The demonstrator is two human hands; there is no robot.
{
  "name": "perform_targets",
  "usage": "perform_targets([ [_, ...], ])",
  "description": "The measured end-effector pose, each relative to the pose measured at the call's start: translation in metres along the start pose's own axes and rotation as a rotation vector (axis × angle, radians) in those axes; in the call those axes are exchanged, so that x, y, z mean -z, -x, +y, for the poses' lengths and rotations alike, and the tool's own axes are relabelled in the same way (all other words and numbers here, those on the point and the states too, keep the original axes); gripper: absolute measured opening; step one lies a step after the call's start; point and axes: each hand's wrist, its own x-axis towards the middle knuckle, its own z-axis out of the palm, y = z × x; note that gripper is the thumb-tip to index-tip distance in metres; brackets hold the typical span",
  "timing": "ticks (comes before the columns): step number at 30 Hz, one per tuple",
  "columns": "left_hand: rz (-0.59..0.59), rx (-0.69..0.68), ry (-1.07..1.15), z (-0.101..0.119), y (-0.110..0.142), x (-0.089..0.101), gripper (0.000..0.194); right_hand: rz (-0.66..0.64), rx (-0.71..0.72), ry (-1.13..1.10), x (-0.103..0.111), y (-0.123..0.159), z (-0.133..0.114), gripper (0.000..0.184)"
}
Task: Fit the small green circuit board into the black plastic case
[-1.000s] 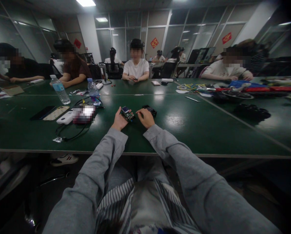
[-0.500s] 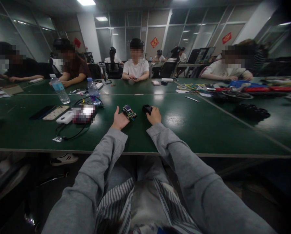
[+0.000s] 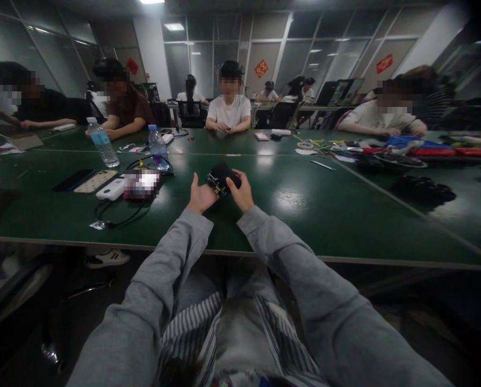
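Note:
A green circuit board (image 3: 215, 186) rests on the fingers of my left hand (image 3: 201, 197), whose palm is turned up with the thumb sticking out. My right hand (image 3: 243, 192) grips a black plastic case (image 3: 224, 174) between thumb and fingers. The case is over the board and covers most of it, including the small screen seen earlier. Board edges and components show along the left and lower sides of the case. Whether the two parts touch, I cannot tell. Both hands are above the green table (image 3: 292, 231), near its front edge.
Left of my hands lie phones (image 3: 95, 181), a white power bank (image 3: 110, 188) with a black cable, and two water bottles (image 3: 103, 142). A pen (image 3: 323, 165), tangled wires (image 3: 321, 145) and a dark object (image 3: 423, 190) are to the right. Several people sit around the table.
My right hand picked up the black case from the table and brought it left over the circuit board. My left hand still holds the board. The view has shifted slightly.

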Motion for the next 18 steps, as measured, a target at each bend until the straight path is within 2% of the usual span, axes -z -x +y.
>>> perform_targets([
  [4, -0.005, 0.012, 0.002, 0.001, -0.004, 0.008, 0.075, -0.128, 0.128, 0.105, -0.006, 0.008, 0.004, 0.055],
  [7, 0.012, -0.007, 0.008, 0.002, -0.005, 0.011, 0.072, -0.316, 0.182, 0.149, -0.007, 0.011, 0.015, 0.067],
  [10, 0.044, -0.02, 0.009, 0.002, -0.005, 0.01, 0.064, -0.411, 0.19, 0.131, -0.007, 0.013, 0.023, 0.077],
  [15, 0.208, 0.007, -0.093, -0.003, -0.012, 0.009, 0.031, -0.44, 0.088, 0.019, -0.008, 0.013, 0.023, 0.071],
  [18, 0.252, 0.002, -0.136, -0.006, -0.015, 0.01, 0.027, -0.402, -0.083, -0.11, -0.009, 0.011, 0.023, 0.069],
])
